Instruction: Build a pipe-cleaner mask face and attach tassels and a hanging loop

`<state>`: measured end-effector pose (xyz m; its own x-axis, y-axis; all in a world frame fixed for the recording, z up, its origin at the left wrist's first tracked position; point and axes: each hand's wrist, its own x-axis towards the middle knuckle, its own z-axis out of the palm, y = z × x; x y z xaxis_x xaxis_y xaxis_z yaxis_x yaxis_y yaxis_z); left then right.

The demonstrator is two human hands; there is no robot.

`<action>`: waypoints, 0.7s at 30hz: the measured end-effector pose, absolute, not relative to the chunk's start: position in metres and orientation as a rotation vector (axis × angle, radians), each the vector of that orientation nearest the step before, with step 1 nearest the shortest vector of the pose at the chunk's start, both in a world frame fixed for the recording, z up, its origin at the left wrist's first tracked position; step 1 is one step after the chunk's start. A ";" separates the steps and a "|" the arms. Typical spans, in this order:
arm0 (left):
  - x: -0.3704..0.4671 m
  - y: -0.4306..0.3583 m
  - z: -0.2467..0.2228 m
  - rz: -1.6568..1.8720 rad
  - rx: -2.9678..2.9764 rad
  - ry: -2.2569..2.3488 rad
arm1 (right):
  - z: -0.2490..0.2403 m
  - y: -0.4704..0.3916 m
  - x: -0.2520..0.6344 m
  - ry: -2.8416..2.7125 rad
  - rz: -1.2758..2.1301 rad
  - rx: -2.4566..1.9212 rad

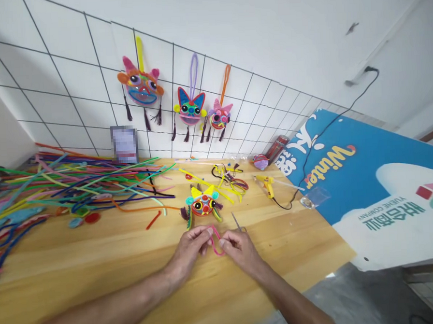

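Between my hands is a pink pipe cleaner, bent into a narrow loop above the wooden table. My left hand pinches one side of it near the top. The other side is pinched by my right hand, thumb against fingers. Just beyond my fingers lies a colourful animal-face ornament with yellow ears, turquoise side discs, round eyes and dark tassels. Scissors lie close to my right hand, partly hidden behind it.
A heap of pipe cleaners covers the table's left back. A yellow glue gun with a black cord lies at the right. Finished face ornaments hang on the wire grid. A blue printed board stands beyond the table's right edge.
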<state>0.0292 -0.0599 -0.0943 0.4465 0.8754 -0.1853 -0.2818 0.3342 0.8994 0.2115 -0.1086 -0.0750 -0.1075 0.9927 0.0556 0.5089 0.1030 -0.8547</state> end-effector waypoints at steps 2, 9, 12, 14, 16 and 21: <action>0.029 -0.060 -0.093 0.852 0.932 0.776 | -0.074 -0.109 0.210 -1.713 0.923 -1.494; 0.026 -0.063 -0.090 0.846 0.956 0.791 | -0.065 -0.112 0.207 -1.689 0.978 -1.486; 0.026 -0.063 -0.093 0.846 0.974 0.792 | -0.059 -0.112 0.208 -1.719 0.958 -1.498; 0.025 -0.063 -0.095 0.845 0.997 0.801 | -0.053 -0.111 0.211 -1.740 0.942 -1.505; 0.025 -0.064 -0.095 0.842 1.032 0.805 | -0.047 -0.107 0.216 -1.739 0.926 -1.510; 0.026 -0.068 -0.091 0.796 1.144 0.787 | -0.034 -0.085 0.231 -1.705 0.825 -1.494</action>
